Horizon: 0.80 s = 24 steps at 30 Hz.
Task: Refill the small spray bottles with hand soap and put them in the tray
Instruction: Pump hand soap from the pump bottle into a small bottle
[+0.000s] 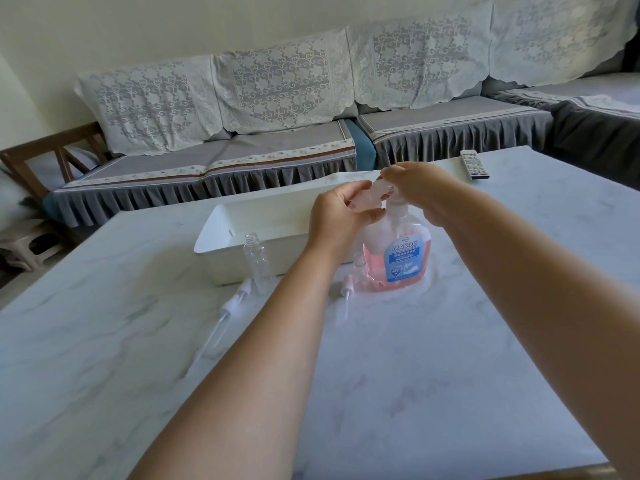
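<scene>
Pink soap bottle point(398, 254) pumped by right hand point(412, 185); left hand point(341, 216) grips one small bottle point(372, 194).

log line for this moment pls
left hand: holds small bottle at pump spout | right hand: on soap pump | tray: no bottles visible | empty bottle: upright, uncapped

Left grip point(341, 216) pinching, right grip point(420, 188) pressing down

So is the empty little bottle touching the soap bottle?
Apart. The head view shows the empty bottle standing left of the soap bottle, a forearm crossing between.
</scene>
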### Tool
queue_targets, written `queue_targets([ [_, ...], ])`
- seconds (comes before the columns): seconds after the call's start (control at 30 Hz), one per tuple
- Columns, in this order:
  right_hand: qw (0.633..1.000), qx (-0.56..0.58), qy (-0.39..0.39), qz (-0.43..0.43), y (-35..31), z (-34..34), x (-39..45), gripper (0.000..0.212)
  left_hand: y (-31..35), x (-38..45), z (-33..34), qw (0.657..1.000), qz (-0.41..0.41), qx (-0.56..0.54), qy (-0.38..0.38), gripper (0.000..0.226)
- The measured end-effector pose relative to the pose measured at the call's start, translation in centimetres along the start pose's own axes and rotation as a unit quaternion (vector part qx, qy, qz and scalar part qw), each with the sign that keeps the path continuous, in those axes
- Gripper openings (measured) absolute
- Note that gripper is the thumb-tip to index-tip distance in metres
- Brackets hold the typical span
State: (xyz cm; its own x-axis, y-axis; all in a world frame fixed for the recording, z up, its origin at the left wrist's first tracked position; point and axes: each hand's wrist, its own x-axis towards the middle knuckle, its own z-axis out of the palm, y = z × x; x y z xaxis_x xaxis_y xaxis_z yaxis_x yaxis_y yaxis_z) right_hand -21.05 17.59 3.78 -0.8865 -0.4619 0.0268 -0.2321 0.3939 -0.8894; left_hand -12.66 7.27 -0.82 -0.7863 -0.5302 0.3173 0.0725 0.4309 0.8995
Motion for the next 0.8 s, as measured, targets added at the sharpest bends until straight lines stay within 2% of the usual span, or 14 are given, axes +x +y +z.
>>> queue_targets([
  [0.33, 0.997, -0.056, 0.017, -0.053, 1.7, 1.3, 0.2, 0.029, -0.1, -0.2, -0.1, 0.999, -0.004, 0.03, -0.01, 0.056],
  [0.6, 1.0, -0.008, 0.002, -0.018, 0.5, 0.0, -0.1, 0.027, 0.7, -0.3, -0.1, 1.0, -0.012, -0.003, -0.009, 0.053],
  [0.8, 1.0, -0.009, -0.001, -0.016, 0.1, -0.1, -0.2, 0.024, 0.6, -0.5, -0.2, 1.0, -0.012, -0.016, -0.007, 0.043],
])
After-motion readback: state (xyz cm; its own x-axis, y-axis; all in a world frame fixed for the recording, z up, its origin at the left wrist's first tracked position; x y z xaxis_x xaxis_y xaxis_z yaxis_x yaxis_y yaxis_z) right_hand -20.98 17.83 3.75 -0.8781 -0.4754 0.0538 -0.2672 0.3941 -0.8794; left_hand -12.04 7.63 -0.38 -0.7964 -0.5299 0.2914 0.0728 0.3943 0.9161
